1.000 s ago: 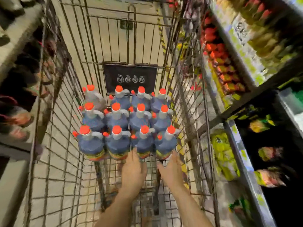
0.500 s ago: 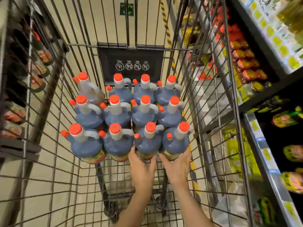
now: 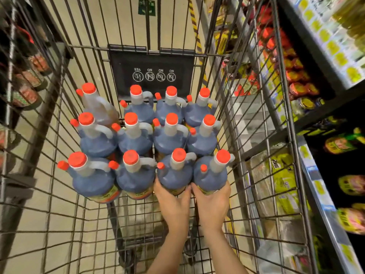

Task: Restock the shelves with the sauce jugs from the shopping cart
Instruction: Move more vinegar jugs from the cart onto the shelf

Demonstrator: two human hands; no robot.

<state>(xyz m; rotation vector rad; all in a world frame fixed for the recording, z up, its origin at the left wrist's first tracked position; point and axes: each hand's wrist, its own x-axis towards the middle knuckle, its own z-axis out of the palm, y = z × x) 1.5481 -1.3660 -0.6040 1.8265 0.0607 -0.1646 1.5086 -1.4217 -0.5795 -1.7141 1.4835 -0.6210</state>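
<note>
The fingertips of both hands are hidden behind the jugs they hold, and the lower labels of the sauce jugs (image 3: 138, 139) are mostly cut off from above — only strips of yellow and red show at the near row. The left hand (image 3: 173, 204) curls round the base of the third jug in the near row (image 3: 174, 175); the right hand (image 3: 214, 203) grasps the base of the near-right jug (image 3: 210, 175) just beside it, thumbs almost touching. Twelve jugs stand upright in three rows of four inside the wire shopping cart (image 3: 254, 119), dark-filled with orange caps, except the far-left jug (image 3: 98, 107), which looks paler and brownish. A black panel (image 3: 152, 74) with round pictograms hangs on the cart's far wall. Beige floor (image 3: 59, 210) shows through the mesh. Shelves (image 3: 316, 62) to the right hold blurred red, yellow and green packages — their print is unreadable; the left-hand shelf (image 3: 25, 80) holds dark bottles, also blurred.
</note>
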